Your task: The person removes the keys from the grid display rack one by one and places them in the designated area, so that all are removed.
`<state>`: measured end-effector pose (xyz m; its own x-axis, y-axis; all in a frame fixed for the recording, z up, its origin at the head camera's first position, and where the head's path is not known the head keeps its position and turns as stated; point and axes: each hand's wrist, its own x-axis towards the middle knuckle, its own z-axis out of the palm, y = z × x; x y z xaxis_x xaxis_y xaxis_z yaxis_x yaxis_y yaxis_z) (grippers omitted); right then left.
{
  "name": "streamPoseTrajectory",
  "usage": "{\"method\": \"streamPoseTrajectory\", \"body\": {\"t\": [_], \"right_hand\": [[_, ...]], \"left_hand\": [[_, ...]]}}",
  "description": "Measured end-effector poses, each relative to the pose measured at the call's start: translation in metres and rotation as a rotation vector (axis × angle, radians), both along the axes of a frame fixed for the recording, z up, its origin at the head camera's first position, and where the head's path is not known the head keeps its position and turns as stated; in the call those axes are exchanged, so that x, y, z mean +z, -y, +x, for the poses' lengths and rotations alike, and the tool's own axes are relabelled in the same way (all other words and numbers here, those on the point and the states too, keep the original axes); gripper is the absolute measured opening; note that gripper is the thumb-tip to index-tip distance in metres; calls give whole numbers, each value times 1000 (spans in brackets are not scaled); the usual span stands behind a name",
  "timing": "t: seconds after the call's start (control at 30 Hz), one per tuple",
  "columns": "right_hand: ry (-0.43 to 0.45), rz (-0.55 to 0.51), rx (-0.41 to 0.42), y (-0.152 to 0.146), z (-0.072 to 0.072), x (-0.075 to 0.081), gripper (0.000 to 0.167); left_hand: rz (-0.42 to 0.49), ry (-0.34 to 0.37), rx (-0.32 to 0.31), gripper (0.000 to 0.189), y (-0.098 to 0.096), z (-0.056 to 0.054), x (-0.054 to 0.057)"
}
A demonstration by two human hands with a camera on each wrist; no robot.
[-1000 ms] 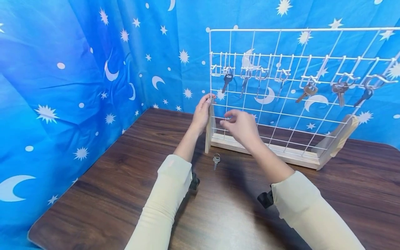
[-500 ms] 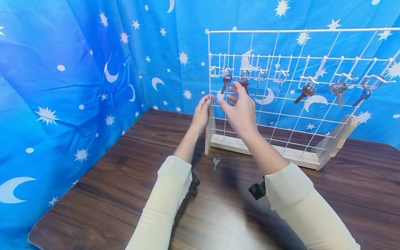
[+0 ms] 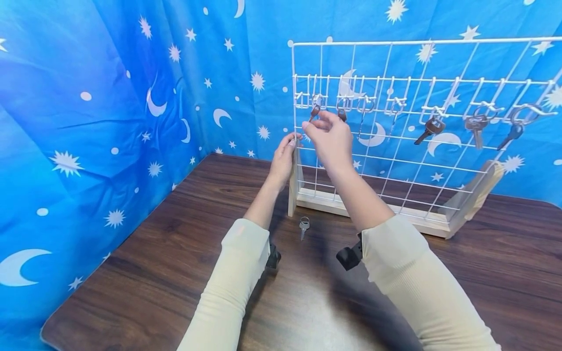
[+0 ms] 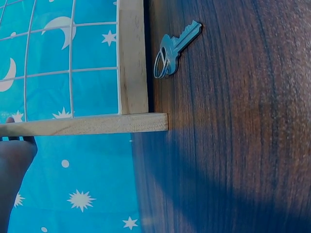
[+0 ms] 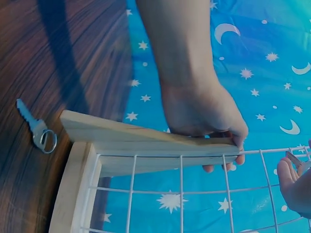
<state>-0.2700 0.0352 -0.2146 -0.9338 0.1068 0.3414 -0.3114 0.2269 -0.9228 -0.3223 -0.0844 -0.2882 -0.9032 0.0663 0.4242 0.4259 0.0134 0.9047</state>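
My left hand [image 3: 283, 158] grips the upright wooden side [image 4: 87, 126] of a white wire grid rack [image 3: 386, 158]; in the right wrist view its fingers [image 5: 238, 138] wrap round the wood's upper end. Up at the row of hooks, my right hand [image 3: 330, 141] pinches a key [image 3: 314, 112] whose ring is on a hook near the rack's left end. The fingers hide part of the blade. Just right of it, another hanging key [image 3: 342, 115] is partly covered by that hand. A loose silver key [image 3: 304, 225] with a ring lies on the table before the rack's left foot.
Several more keys hang along the row to the right, among them a brown key [image 3: 430, 127] and a dark key [image 3: 511, 134]. The leftmost hook [image 3: 301, 100] bears no key. A blue curtain [image 3: 175, 97] stands behind the dark wooden table [image 3: 175, 243].
My right hand has risen from the lower grid to the hooks, then moved left and brought its fingers together on the hanging key. The left hand has stayed on the rack's side.
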Motion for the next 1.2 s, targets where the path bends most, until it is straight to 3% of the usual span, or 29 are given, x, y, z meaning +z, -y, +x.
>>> {"method": "streamPoseTrajectory", "body": {"t": [0.2,0.37,0.47,0.7,0.93,1.2], "right_hand": [[32,-92,-8,2,0,7,46],[31,-81,-12,3,-1,8,43],[35,-82,-18,4,-3,9,41],[47,-165,-19,4,-5,12,37],[22,-168,-23,1,-2,12,37],[-36,-165,-25,0,5,7,36]], "left_hand": [[-3,-15,23,35,-1,-19,-15],[-16,-19,44,36,0,-21,-18],[-8,-9,20,35,1,-19,-16],[-32,10,17,35,-1,6,5],[-33,10,23,36,-1,9,8],[-20,12,9,37,2,-18,-13]]}}
